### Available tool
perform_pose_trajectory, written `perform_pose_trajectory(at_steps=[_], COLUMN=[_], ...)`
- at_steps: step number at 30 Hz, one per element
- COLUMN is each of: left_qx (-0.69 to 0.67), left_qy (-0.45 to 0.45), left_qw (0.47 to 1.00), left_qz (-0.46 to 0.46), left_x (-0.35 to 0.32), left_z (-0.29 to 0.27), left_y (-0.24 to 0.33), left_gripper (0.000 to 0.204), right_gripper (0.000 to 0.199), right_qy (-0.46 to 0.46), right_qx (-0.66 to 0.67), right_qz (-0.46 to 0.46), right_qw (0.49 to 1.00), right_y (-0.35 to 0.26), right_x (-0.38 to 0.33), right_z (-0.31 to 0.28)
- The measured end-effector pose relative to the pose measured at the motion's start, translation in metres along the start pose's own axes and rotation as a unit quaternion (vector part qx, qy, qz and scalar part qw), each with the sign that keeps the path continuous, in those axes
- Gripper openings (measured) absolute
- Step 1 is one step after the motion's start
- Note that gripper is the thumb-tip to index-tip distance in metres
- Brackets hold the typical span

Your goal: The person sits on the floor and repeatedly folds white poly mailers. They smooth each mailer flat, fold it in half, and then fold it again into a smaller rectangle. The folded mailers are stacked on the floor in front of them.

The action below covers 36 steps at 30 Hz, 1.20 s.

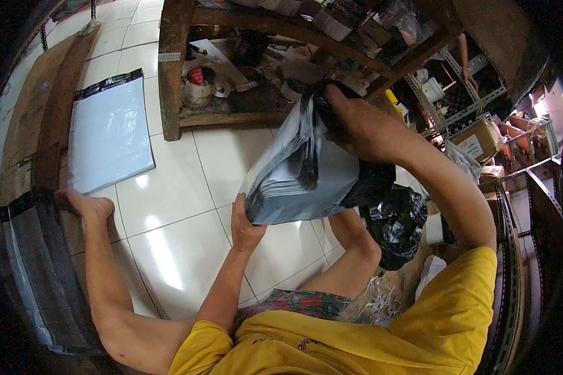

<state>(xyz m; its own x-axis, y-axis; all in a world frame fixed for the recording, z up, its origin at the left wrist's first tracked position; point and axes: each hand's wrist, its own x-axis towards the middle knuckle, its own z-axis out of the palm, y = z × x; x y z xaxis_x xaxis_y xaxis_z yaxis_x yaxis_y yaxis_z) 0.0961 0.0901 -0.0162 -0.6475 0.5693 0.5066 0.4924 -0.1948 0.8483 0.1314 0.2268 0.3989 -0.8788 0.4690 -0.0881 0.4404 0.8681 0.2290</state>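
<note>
Between my hands a thick stack of grey-and-black plastic mailer bags (306,184) hangs tilted above the floor, its sheets fanned at the left side. My right hand (363,128) is closed round the black upper end, bunching it. At the lower left corner my left hand (247,225) grips the stack's edge; its fingers are partly hidden behind the plastic. To the left, a flat pile of white plastic mailers (111,137) with a black top strip lies on the tiles. Another pile of dark mailers (50,269) lies beside my left leg.
A wooden shelf bench (231,119) with cans and clutter stands ahead. Crumpled black plastic (397,228) and paper scraps (381,297) lie near my right leg. Metal racks with cardboard boxes (475,142) fill the right side. Flattened cardboard (40,106) lies at the far left.
</note>
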Motion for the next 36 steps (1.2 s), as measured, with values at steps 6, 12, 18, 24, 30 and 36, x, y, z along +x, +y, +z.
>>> perform_pose_trajectory(at_steps=[6, 12, 18, 24, 30, 36], left_qx=[-0.006, 0.004, -0.022, -0.012, 0.011, -0.037], left_qy=[-0.012, -0.027, -0.022, -0.014, -0.056, -0.040], left_qw=[1.000, 0.999, 0.998, 1.000, 0.998, 0.996], left_qz=[-0.021, -0.047, -0.056, -0.024, -0.038, -0.068], left_x=[0.002, 0.000, 0.006, 0.014, 0.014, 0.024], left_z=[-0.001, 0.000, -0.003, -0.006, -0.004, -0.005], left_y=[0.001, -0.005, 0.004, 0.005, 0.004, 0.003], left_gripper=[0.092, 0.089, 0.089, 0.084, 0.081, 0.078], right_gripper=[0.052, 0.042, 0.038, 0.040, 0.065, 0.053], right_qy=[0.006, 0.073, 0.061, 0.084, 0.168, 0.133], right_qx=[0.038, 0.016, -0.009, -0.002, 0.005, 0.061], right_qz=[0.038, -0.081, -0.041, -0.016, -0.059, -0.189], right_qw=[0.999, 0.994, 0.997, 0.996, 0.984, 0.971], right_y=[-0.005, -0.003, -0.021, -0.016, 0.038, 0.013], right_x=[-0.007, -0.010, -0.004, -0.004, 0.000, 0.013], right_z=[-0.002, 0.000, -0.001, 0.003, 0.021, -0.025])
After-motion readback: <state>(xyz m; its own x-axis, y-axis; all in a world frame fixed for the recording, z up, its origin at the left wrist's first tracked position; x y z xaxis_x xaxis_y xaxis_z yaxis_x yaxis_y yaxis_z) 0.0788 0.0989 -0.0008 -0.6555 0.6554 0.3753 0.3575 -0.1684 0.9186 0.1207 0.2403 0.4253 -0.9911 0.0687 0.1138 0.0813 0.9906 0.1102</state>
